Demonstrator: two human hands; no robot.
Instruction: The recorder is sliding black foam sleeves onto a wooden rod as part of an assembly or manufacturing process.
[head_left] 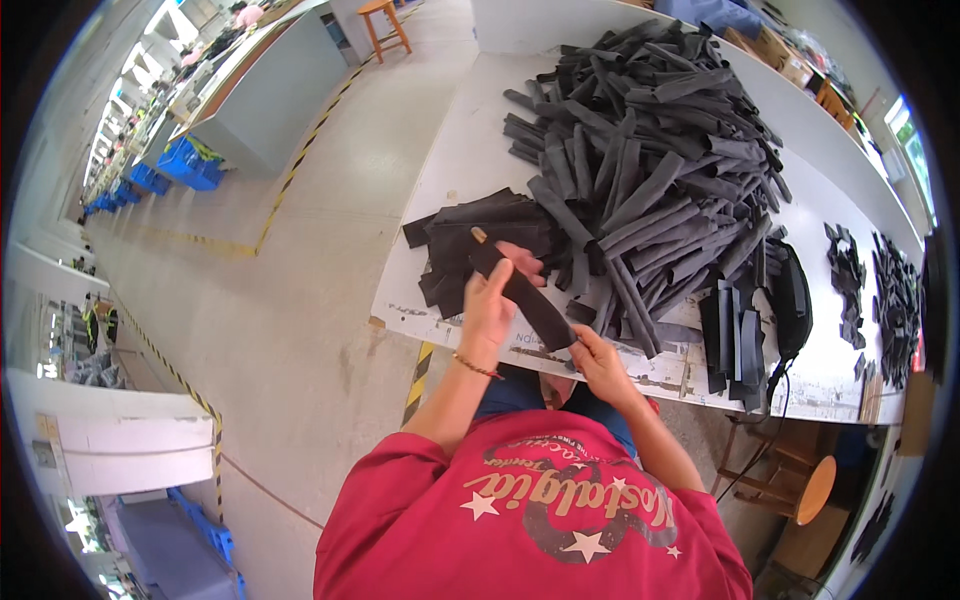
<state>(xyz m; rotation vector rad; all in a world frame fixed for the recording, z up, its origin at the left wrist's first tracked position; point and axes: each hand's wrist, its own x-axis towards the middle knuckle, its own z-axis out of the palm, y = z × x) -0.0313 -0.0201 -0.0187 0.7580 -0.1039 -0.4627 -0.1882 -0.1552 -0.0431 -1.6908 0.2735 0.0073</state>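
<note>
A flat black fabric strip (537,308) is stretched slantwise between my two hands, over the near edge of the table. My left hand (490,310) is closed on its upper part, thumb on top and the other fingers partly hidden behind it. With thumb and fingers, my right hand (600,362) pinches the lower end. Just beyond my left hand lies a low stack of flat black fabric pieces (480,218). A large heap of dark grey, folded or rolled fabric strips (650,160) rises on the table to the right of it.
Right of the heap, several dark strips (733,335) lie near the white table's (430,170) front edge, beside a black curved object (792,300) with a cord. Smaller black pieces (845,280) lie farther right. A wooden stool (815,490) stands below the table; yellow-black tape (290,185) marks the floor.
</note>
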